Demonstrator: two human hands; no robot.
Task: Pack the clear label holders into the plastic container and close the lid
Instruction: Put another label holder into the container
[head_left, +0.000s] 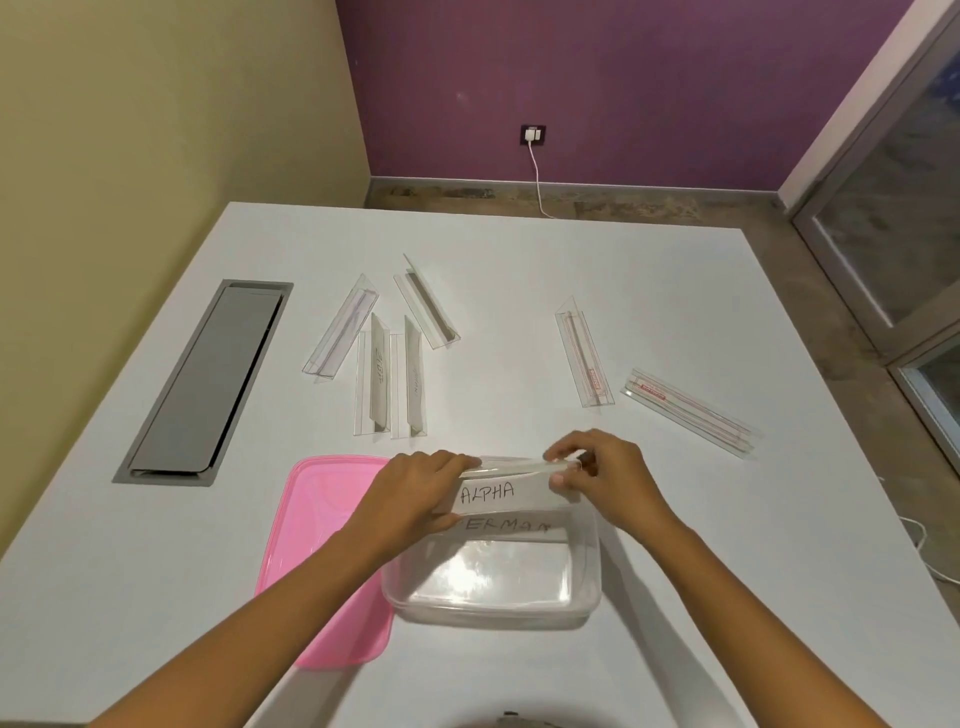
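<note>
A clear plastic container (493, 605) stands near the table's front, with a label holder marked "ERMAN" (511, 527) lying inside at its far wall. Both hands hold a clear label holder marked "ALPHA" (501, 488) over the container's far end: my left hand (415, 493) grips its left end and my right hand (597, 467) pinches its right end. The pink lid (322, 545) lies flat just left of the container. Several more clear label holders (384, 343) lie in a group at centre left, and two others (584, 358) (691, 410) lie at the right.
A grey cable hatch (208, 384) is set into the white table (675, 571) at the left. A white cable (537, 176) runs from a wall socket down behind the table's far edge. A glass door stands at the far right.
</note>
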